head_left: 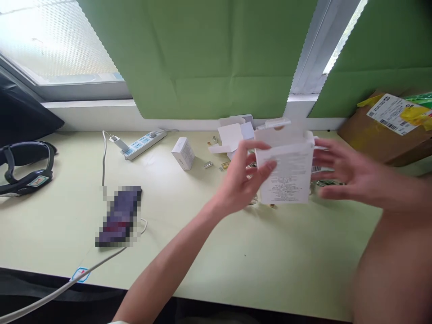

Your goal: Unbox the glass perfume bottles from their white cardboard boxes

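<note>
My left hand [238, 182] grips the left side of a white cardboard box [286, 173], its thumb on the face printed with small text. The box is upright above the table, and its top flap stands open. At the box's right side is my right hand [349, 173], slightly blurred, with the fingers stretched and spread apart; whether the fingertips touch the box I cannot tell. Behind and below the box lie small metal cylinders [208, 165], silver and gold in colour, partly hidden. Opened white cartons [232, 135] lie behind my left hand.
Left of the cartons stands a small closed white box [183, 154]. A power strip [143, 144] with a charger lies farther left, near a pixelated dark object [121, 216] and a white cable [57, 292]. A black headset [27, 168] sits far left, a brown carton [384, 135] far right.
</note>
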Demonstrator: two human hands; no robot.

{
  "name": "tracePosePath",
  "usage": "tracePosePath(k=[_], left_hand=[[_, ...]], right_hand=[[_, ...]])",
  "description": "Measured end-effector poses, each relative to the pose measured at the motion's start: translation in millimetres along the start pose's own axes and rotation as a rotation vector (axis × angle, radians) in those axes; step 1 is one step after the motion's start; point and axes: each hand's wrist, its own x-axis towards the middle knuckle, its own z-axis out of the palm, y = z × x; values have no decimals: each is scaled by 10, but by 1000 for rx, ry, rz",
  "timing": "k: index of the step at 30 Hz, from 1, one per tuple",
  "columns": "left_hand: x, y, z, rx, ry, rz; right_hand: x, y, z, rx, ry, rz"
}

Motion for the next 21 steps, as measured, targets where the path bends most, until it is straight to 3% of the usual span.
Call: tracePosePath(k=[3,8,14,21], left_hand=[[104,221,-252,47,-78,-121],[58,375,-570,394,-212,-170],[63,315,-718,448,-346,-263],[135,140,-706,450,-151,-226]], right_hand=[[208,0,265,126,-314,34],[330,19,455,142,-497,73],[386,-45,348,37,-435,156],[474,6,346,82,-221,98]])
